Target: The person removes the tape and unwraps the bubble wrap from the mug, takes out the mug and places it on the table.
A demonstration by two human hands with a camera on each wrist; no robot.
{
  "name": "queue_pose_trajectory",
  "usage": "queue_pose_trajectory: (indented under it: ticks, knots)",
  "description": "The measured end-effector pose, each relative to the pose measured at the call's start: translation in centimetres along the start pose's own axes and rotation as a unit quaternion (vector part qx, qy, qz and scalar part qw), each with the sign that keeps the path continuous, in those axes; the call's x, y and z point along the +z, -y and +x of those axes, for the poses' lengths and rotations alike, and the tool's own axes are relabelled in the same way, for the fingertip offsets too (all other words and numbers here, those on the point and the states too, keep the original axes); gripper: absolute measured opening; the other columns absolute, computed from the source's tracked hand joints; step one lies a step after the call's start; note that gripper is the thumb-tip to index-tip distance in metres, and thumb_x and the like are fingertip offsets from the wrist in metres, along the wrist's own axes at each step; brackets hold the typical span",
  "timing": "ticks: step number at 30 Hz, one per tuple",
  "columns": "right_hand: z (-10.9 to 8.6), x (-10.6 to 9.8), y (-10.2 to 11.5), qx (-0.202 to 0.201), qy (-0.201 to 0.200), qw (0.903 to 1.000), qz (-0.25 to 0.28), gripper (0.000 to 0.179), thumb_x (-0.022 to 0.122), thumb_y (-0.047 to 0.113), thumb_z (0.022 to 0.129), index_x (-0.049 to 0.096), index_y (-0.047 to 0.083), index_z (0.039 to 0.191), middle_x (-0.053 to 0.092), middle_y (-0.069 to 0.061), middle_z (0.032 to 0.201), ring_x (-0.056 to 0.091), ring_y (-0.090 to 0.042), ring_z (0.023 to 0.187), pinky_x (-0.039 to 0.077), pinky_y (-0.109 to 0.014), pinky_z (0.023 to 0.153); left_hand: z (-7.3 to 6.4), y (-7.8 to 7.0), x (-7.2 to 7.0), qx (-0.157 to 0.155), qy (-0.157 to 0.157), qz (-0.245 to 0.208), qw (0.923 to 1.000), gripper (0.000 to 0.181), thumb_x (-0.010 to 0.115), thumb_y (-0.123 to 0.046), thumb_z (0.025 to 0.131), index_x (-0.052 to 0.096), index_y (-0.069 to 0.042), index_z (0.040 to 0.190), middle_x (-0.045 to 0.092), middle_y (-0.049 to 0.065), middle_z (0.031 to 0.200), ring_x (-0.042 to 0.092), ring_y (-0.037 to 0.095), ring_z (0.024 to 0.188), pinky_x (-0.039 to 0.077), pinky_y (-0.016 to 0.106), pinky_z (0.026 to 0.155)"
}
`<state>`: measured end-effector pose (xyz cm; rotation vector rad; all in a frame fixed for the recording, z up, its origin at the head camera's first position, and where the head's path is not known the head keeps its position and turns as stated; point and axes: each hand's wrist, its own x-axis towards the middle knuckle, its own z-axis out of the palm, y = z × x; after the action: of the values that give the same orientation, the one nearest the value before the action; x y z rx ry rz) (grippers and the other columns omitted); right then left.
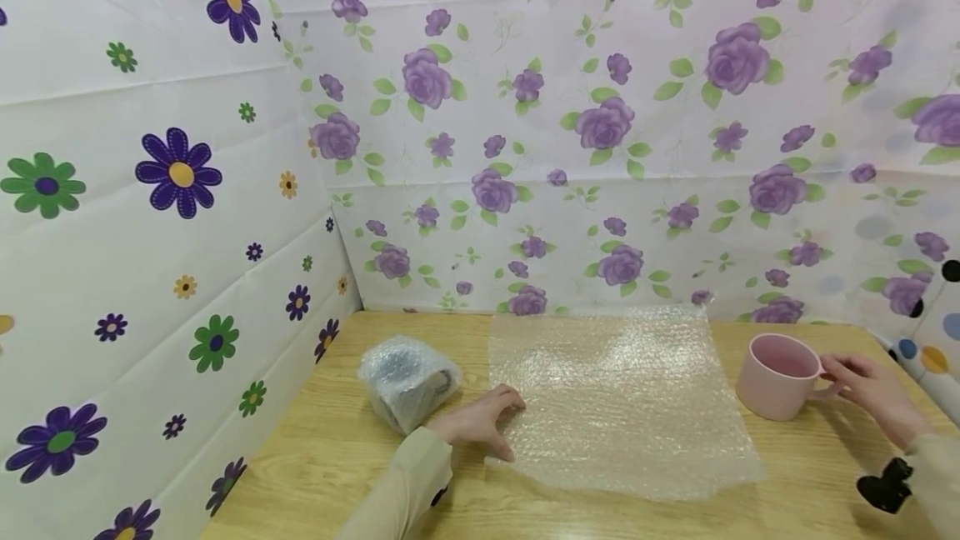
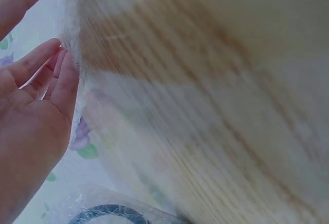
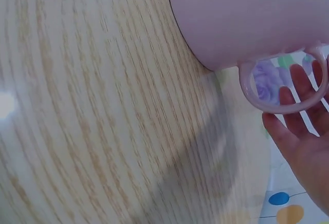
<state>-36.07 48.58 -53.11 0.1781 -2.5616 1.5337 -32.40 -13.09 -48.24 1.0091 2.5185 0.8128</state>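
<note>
A pink mug (image 1: 777,379) stands upright on the table at the right. My right hand (image 1: 873,394) holds it by the handle (image 3: 282,108), with fingers curled round the loop in the right wrist view. In the middle a sheet of clear bubble wrap (image 1: 622,407) lies spread flat. My left hand (image 1: 480,423) rests at its left edge, thumb and fingers apart, and the fingertips (image 2: 64,75) touch the wrap's edge in the left wrist view. Left of that hand sits a bubble-wrapped bundle (image 1: 408,382); what is inside cannot be made out clearly.
The wood-grain table (image 1: 315,457) meets a flowered cloth wall (image 1: 555,148) at the back and another cloth (image 1: 150,273) on the left. A black object (image 1: 885,486) is at my right wrist. Dotted cloth (image 1: 933,357) edges the right side.
</note>
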Motion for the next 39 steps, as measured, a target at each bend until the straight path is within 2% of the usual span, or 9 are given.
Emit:
queue_pose_trajectory:
  ticks: [2,5,8,13,20,22,26,33,39]
  knots:
    - [-0.9,0.7,3.1,-0.018,-0.02,0.9994,-0.02,0.026,0.048,0.031,0.095,0.053,0.011,0.11,0.051,0.022,0.092,0.049,0.005,0.079,0.044,-0.017,0.06,-0.2,-0.1,-0.1,-0.007,-0.001,0.002,1.0,0.067,0.084,-0.016,0.063,0.048,-0.005,0.119,0.039,0.001,0.119,0.039,0.016,0.109,0.034,0.025,0.091]
    - [-2.1,1.6,7.9,-0.03,-0.046,0.9969,-0.056,0.034,0.047,0.026,0.096,0.051,-0.004,0.11,0.051,0.022,0.089,0.048,0.005,0.077,0.04,-0.017,0.059,-0.5,-0.3,-0.1,-0.012,-0.002,0.002,0.9999,0.066,0.084,-0.014,0.063,0.049,-0.004,0.118,0.039,0.002,0.118,0.039,0.016,0.11,0.034,0.026,0.092]
    - [-2.2,1.8,9.0,-0.04,-0.088,0.9924,-0.076,0.036,0.048,0.028,0.095,0.05,-0.006,0.108,0.051,0.024,0.087,0.042,0.012,0.078,0.036,-0.016,0.058,-0.4,-0.4,0.0,-0.004,-0.006,0.011,0.9999,0.066,0.084,-0.013,0.062,0.049,-0.003,0.117,0.039,0.003,0.117,0.039,0.017,0.109,0.034,0.026,0.091]
    - [-2.3,1.7,10.2,-0.034,-0.123,0.9865,-0.102,0.037,0.048,0.032,0.094,0.051,-0.001,0.109,0.051,0.019,0.088,0.039,0.009,0.08,0.035,-0.018,0.06,-0.1,-0.8,0.0,0.001,-0.01,0.042,0.9991,0.065,0.084,-0.011,0.061,0.05,-0.002,0.116,0.04,0.004,0.115,0.04,0.018,0.108,0.034,0.025,0.091]
    - [-2.4,2.0,12.1,-0.028,-0.122,0.9867,-0.104,0.043,0.044,0.038,0.094,0.046,0.001,0.115,0.049,-0.006,0.101,0.039,-0.004,0.087,0.034,-0.053,0.074,0.0,-1.4,-0.1,-0.019,0.001,0.048,0.9987,0.066,0.083,-0.013,0.062,0.05,-0.003,0.118,0.039,0.002,0.117,0.04,0.017,0.109,0.036,0.025,0.09]
    - [-2.4,2.1,12.7,-0.035,-0.124,0.9869,-0.097,0.042,0.044,0.037,0.094,0.047,0.001,0.115,0.049,-0.007,0.102,0.039,-0.005,0.088,0.031,-0.056,0.076,0.1,-1.5,-0.1,-0.024,0.005,0.049,0.9985,0.066,0.083,-0.014,0.063,0.049,-0.004,0.119,0.039,0.002,0.119,0.04,0.016,0.11,0.036,0.025,0.09]
    - [-2.4,2.6,14.1,-0.058,-0.123,0.9858,-0.099,0.038,0.045,0.033,0.095,0.049,0.001,0.114,0.051,-0.005,0.101,0.04,-0.001,0.089,0.034,-0.046,0.075,0.1,-1.5,-0.2,-0.028,0.011,0.04,0.9988,0.066,0.083,-0.015,0.064,0.049,-0.005,0.12,0.038,0.001,0.12,0.04,0.016,0.11,0.036,0.026,0.09]
    - [-2.4,4.2,16.2,-0.111,-0.114,0.9828,-0.094,0.03,0.049,0.025,0.095,0.051,0.0,0.112,0.055,0.004,0.098,0.044,0.005,0.088,0.036,-0.011,0.065,0.3,-1.3,-0.4,-0.034,0.015,0.007,0.9993,0.068,0.083,-0.013,0.062,0.05,-0.002,0.12,0.04,0.0,0.118,0.042,0.017,0.106,0.038,0.025,0.088]
    - [-2.0,6.0,17.5,-0.146,-0.091,0.9826,-0.071,0.023,0.052,0.019,0.094,0.054,0.002,0.108,0.056,-0.001,0.099,0.048,0.002,0.088,0.036,-0.008,0.069,0.6,-1.3,-0.7,-0.036,0.009,0.013,0.9992,0.06,0.081,-0.012,0.065,0.054,-0.002,0.118,0.045,0.002,0.116,0.045,0.017,0.103,0.039,0.026,0.085]
